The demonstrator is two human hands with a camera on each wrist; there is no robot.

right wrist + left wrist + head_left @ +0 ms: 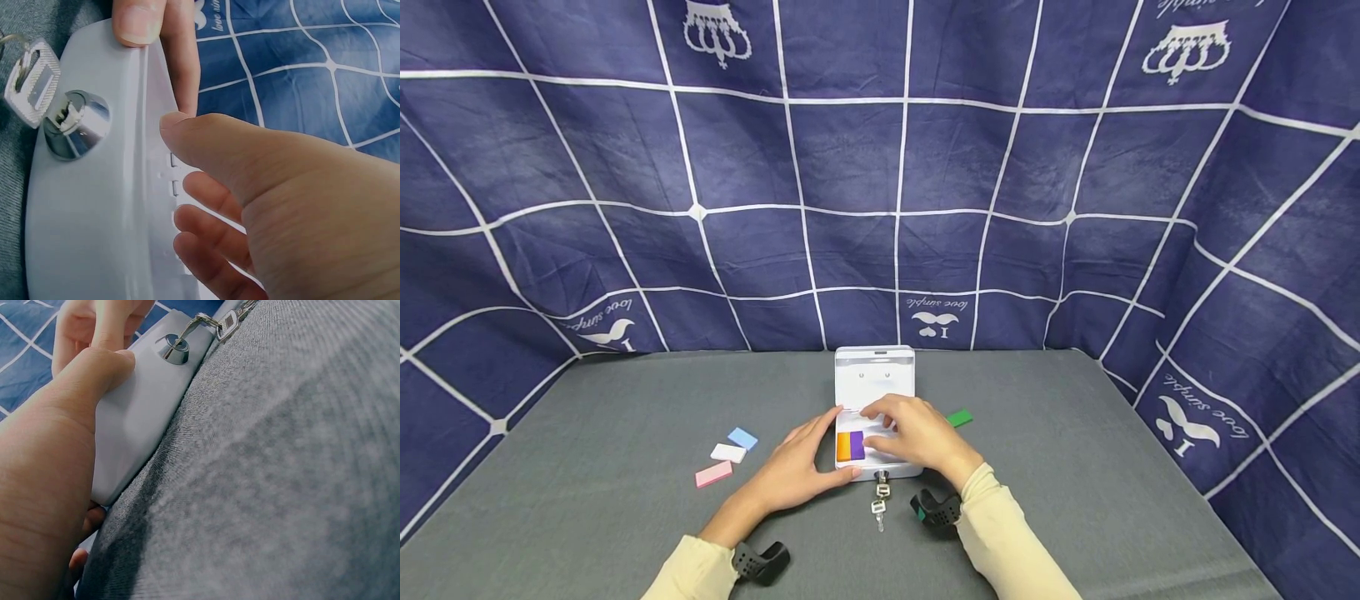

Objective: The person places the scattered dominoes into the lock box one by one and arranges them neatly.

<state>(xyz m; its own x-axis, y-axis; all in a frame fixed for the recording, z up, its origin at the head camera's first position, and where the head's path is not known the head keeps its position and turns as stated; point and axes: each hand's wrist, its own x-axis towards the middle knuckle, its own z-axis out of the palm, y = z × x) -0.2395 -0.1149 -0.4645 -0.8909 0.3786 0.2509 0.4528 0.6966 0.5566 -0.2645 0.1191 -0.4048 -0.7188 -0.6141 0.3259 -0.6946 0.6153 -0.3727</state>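
A white lockable metal box (872, 472) stands with its lid (876, 367) raised. My left hand (797, 471) holds the box at its left side, the thumb on the front edge and the fingers along the side wall. Inside lie an orange block (844, 446) and a purple block (857, 445), side by side at the left. My right hand (917, 429) is over the box's interior with loosely bent fingers. Its thumb tip is right beside the purple block, and the right wrist view shows nothing between thumb and fingers. A key (34, 84) sits in the front lock (78, 125).
A second key (879, 507) dangles from the lock onto the grey table (625, 467). Blue (742, 438), white (728, 452) and pink (713, 474) blocks lie to the left. A green block (959, 417) lies right of the box. A dark blue curtain (850, 167) hangs behind.
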